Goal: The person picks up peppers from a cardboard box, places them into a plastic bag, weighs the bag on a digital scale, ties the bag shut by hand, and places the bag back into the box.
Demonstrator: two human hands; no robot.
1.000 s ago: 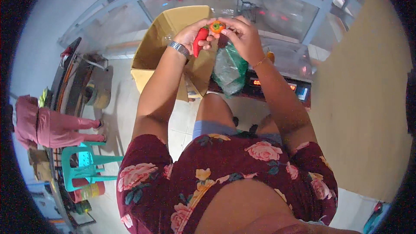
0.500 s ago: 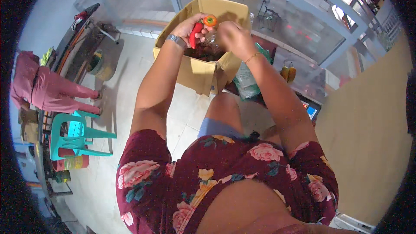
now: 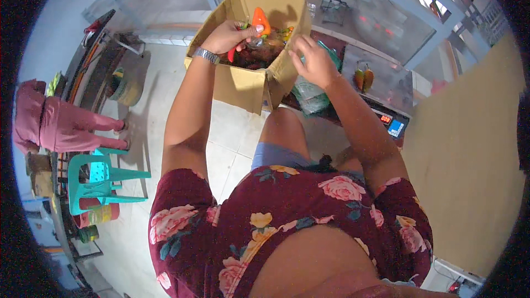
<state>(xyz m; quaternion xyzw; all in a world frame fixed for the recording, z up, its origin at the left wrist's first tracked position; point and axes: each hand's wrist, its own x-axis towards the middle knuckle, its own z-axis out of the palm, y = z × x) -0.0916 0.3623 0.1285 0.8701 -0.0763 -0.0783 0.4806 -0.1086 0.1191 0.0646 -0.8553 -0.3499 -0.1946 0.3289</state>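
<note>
Over the cardboard box (image 3: 237, 84), my left hand (image 3: 229, 37) is closed around peppers. An orange pepper (image 3: 260, 20) points up from its thumb and fingers, and a red pepper (image 3: 231, 54) pokes out below the palm. Inside the box lie several small orange and green peppers (image 3: 287, 34) and a dark heap that I cannot make out. My right hand (image 3: 314, 62) is at the box's right edge, fingers loosely bent and apart, nothing visible in them. Beside and partly under it is a green plastic bag (image 3: 310, 99).
Two orange-green peppers (image 3: 363, 79) sit on a scale's metal platform (image 3: 391, 80) at right, its lit display (image 3: 385, 118) nearer me. A large tan panel (image 3: 464, 154) stands far right. At left are a turquoise chair (image 3: 99, 179), a bucket (image 3: 127, 91) and a person in pink (image 3: 72, 118).
My right hand has moved right, away from my left hand, to the box's edge. The orange pepper in my left hand now points upward. The view has shifted slightly.
</note>
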